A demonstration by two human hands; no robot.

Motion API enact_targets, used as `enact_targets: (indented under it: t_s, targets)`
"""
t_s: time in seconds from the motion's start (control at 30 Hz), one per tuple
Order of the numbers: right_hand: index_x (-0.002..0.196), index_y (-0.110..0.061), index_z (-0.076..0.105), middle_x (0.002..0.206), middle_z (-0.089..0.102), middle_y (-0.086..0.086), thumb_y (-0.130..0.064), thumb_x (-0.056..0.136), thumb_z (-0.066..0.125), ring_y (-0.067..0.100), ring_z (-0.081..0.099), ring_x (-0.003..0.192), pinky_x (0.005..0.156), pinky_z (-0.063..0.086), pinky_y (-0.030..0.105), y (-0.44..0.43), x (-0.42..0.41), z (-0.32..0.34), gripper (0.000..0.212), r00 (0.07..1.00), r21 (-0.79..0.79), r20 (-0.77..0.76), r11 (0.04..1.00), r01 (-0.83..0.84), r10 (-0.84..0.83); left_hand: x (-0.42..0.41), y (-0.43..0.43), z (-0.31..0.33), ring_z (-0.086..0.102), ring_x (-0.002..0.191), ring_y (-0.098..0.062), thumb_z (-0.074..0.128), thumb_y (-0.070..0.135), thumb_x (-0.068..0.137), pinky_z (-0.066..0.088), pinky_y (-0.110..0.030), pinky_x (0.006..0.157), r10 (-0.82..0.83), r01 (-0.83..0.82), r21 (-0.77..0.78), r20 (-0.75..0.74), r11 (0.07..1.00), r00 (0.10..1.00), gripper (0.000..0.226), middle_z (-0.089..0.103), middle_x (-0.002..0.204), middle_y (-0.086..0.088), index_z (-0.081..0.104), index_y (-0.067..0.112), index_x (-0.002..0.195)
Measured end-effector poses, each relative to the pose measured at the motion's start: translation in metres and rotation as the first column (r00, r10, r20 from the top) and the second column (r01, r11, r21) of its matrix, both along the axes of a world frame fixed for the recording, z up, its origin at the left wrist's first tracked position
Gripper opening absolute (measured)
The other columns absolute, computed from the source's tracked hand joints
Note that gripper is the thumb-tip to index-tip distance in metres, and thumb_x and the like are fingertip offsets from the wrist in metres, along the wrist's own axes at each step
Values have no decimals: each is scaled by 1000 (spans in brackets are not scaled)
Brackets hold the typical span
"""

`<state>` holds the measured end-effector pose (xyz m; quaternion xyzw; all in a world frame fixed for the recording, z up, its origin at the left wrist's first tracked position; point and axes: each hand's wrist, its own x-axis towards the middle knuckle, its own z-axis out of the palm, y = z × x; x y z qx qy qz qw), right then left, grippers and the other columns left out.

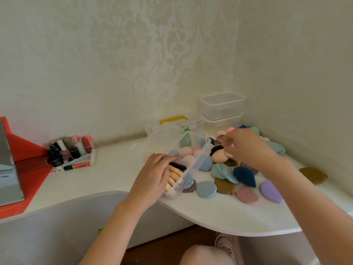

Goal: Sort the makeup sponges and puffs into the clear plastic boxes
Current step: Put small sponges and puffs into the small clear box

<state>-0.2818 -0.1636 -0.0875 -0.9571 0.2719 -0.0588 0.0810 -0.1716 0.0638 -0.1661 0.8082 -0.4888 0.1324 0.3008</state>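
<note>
**mia_k:** ok where's everything at? start big pls

**dustbunny:** big white surface [107,180] runs into the wall corner. a red case [28,169] with a mirror sits far left. back right there are 2 clear tubs [222,106] stacked against the wall, and another container with a yellow handle [173,119] just left of them.

**mia_k:** and the one with stuff in it?

**dustbunny:** the clear box [198,159] is mid-surface, angled, with its near end close to the front edge. pale pink and peach sponges are in the far half. beige puffs plus 1 black one stand on edge at the near end. the loose pile of puffs [229,175] lies right beside it on the right.

**mia_k:** hands?

**dustbunny:** the left hand [150,176] has its fingers [164,159] curled over the box's left rim, gripping it. the right hand [248,148] hovers over the back of the pile with its fingers bunched together. it's too blurry to tell if they've got anything.

small stuff: a navy teardrop sponge [245,175], a lilac puff [270,191], 1 olive puff [313,175] off alone far right, and nail polish bottles [66,150] by the red case.
</note>
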Motion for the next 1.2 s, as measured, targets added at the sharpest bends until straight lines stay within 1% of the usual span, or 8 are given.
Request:
enact_targets:
  t_s: [0.17,0.37,0.5,0.63,0.73,0.9,1.07,1.2]
  targets:
    - [119,-5,58,86,53,2,-23,92,52,19,50,78,71,42,28,-20,3,-35,34,968,-178,-232,983,53,-94,5,0,3,40,100,4,19,30,89,33,-29,103,-33,32,33,14,999,999,50,56,106,11,63,17,108]
    - [112,-11,62,97,63,5,-26,91,59,22,63,94,70,45,27,-23,3,-47,26,974,-267,-221,964,-16,-45,2,1,11,41,96,9,31,12,98,24,-24,109,-42,46,111,-40,993,998,33,59,109,7,60,17,114]
    - [115,-12,60,108,65,7,-17,92,56,22,64,98,68,42,28,-24,7,-47,24,972,-303,-227,953,-16,-56,-2,5,15,44,105,1,35,50,95,41,-22,91,-66,80,149,-102,986,993,41,51,110,17,55,24,120]
    - [119,-15,58,100,58,5,-11,94,49,23,61,97,68,38,28,-25,6,-44,27,967,-338,-254,935,-103,15,-4,5,16,35,115,7,47,75,67,37,-16,94,-64,79,235,-73,969,995,78,39,120,24,47,28,129]
    - [117,-17,60,97,56,4,-22,92,53,22,53,87,81,43,30,-26,5,-27,26,960,-199,-278,979,-32,-25,-4,4,19,31,116,8,55,79,58,38,-20,99,-46,61,285,-62,956,997,91,32,121,26,42,32,134]
    - [105,-25,69,94,60,-1,-36,89,60,17,57,83,54,35,21,-29,-20,-5,21,999,-176,-7,983,-53,52,-6,6,25,30,126,2,71,72,57,34,-19,103,-47,68,398,-61,915,997,106,26,141,19,25,32,144]
    - [93,-21,72,62,45,-16,-29,86,64,8,45,63,54,34,24,-3,-8,12,14,918,-64,358,986,-156,169,1,10,33,26,133,-2,77,68,51,30,-18,105,-73,83,538,-41,839,997,121,18,150,17,13,32,147]
    - [100,-21,71,85,65,-7,-28,88,59,13,55,79,66,41,26,35,27,7,18,898,-160,215,921,-356,384,5,9,39,34,126,-3,81,57,55,34,-16,97,-123,71,591,47,803,991,111,27,144,16,20,33,145]
